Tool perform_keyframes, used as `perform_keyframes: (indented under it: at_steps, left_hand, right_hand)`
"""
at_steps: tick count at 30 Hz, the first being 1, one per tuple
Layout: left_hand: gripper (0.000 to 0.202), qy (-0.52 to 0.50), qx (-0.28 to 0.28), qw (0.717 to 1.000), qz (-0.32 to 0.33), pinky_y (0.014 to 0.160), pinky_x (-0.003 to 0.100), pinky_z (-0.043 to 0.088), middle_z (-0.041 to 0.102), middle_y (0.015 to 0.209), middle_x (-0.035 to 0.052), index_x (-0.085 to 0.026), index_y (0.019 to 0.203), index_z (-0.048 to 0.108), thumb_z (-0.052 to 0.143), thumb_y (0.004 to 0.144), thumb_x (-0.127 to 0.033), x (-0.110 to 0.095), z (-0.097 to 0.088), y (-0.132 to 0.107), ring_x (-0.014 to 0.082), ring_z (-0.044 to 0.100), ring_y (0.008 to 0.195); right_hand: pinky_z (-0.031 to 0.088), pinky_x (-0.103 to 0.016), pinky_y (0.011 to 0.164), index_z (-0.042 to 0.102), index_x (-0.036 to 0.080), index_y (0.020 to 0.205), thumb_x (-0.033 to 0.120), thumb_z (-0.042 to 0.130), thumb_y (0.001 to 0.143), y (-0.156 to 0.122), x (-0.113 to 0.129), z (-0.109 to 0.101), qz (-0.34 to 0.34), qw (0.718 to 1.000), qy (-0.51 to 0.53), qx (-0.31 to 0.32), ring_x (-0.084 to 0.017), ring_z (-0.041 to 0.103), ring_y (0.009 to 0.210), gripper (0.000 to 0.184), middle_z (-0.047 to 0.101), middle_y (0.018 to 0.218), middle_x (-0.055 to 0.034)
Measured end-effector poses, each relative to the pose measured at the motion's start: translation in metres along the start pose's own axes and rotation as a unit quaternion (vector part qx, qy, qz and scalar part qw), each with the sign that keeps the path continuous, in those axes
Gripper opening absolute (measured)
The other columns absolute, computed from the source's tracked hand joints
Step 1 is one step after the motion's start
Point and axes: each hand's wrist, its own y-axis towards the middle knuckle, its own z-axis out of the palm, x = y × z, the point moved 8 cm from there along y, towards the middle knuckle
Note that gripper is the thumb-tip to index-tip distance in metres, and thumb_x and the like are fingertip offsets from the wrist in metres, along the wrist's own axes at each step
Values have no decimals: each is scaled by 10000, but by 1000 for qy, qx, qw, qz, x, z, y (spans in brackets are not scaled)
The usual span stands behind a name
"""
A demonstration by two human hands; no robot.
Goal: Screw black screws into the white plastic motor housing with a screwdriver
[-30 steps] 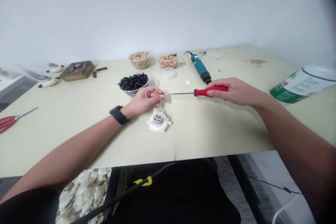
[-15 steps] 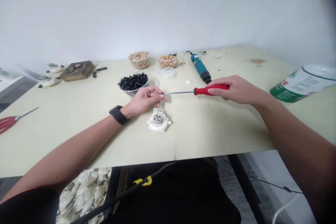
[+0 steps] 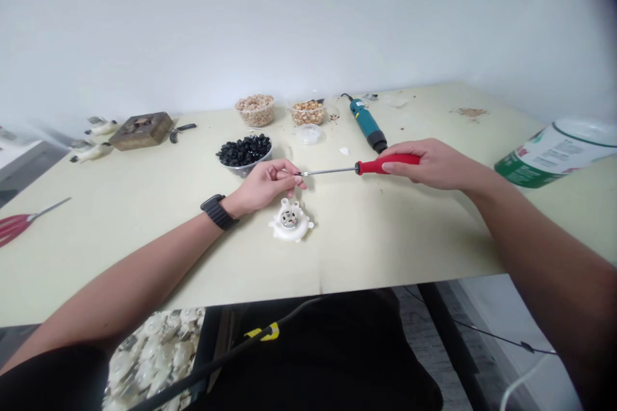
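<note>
My right hand (image 3: pixel 424 166) is wrapped round the red handle of a screwdriver (image 3: pixel 332 171), its shaft lying level and pointing left. At the screwdriver's tip, my left hand (image 3: pixel 270 185) is closed in a pinch. Something small and dark shows between those fingertips, too small to name. Just below the left hand, a white plastic housing (image 3: pixel 299 228) with a round metal motor (image 3: pixel 289 218) in its middle lies on the table. Behind the left hand stands a clear bowl of black parts (image 3: pixel 245 150).
Farther back are bowls of beige pieces (image 3: pixel 255 110) and yellowish pieces (image 3: pixel 308 113), and a teal electric screwdriver (image 3: pixel 367 124). A green-white tub (image 3: pixel 554 153) is at right. Left lie a metal block (image 3: pixel 141 131) and red-handled tool (image 3: pixel 19 226). White housings (image 3: pixel 154 353) fill a container below.
</note>
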Motion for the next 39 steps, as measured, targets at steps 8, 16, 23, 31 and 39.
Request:
perform_keyframes:
  at_steps: [8, 16, 23, 31, 39]
  left_hand:
    - [399, 5, 2, 1000, -3, 591, 236, 501, 830, 926, 108, -143, 968, 664, 886, 848, -453, 0, 2, -1, 112, 654, 639]
    - [376, 10, -1, 1000, 7, 605, 244, 513, 829, 937, 105, -148, 968, 675, 883, 857, -441, -1, -1, -1, 114, 663, 645]
    - [379, 3, -2, 1000, -3, 590, 241, 502, 830, 926, 99, -155, 966, 662, 880, 856, -444, 1, 0, -1, 117, 660, 638]
    - [401, -1, -1, 1000, 4, 588, 232, 496, 828, 910, 103, -145, 955, 665, 896, 840, -452, -3, 2, -2, 107, 645, 630]
    - [404, -3, 0, 1000, -4, 605, 255, 517, 828, 915, 98, -156, 950, 657, 891, 840, -467, 2, 2, -1, 120, 662, 637]
  right_hand:
    - [479, -369, 565, 670, 284, 1042, 618, 912, 758, -1, -4, 1, 7, 997, 83, 1, -233, 648, 686, 501, 752, 974, -44]
    - [431, -373, 594, 795, 294, 1072, 768, 685, 921, -1, -5, 0, 23, 999, 23, 12, -234, 642, 658, 510, 716, 810, -30]
    - [475, -391, 538, 615, 303, 1035, 665, 943, 716, -2, -4, 9, 33, 993, 103, 36, -226, 630, 613, 583, 753, 937, -19]
    - [409, -377, 603, 789, 286, 1001, 792, 660, 920, 0, -2, -1, 19, 1000, 17, -11, -218, 584, 655, 529, 684, 799, -32]
    - [476, -390, 607, 671, 303, 1040, 645, 935, 721, -2, 1, 4, 12, 997, 77, 16, -253, 640, 728, 537, 737, 977, -35]
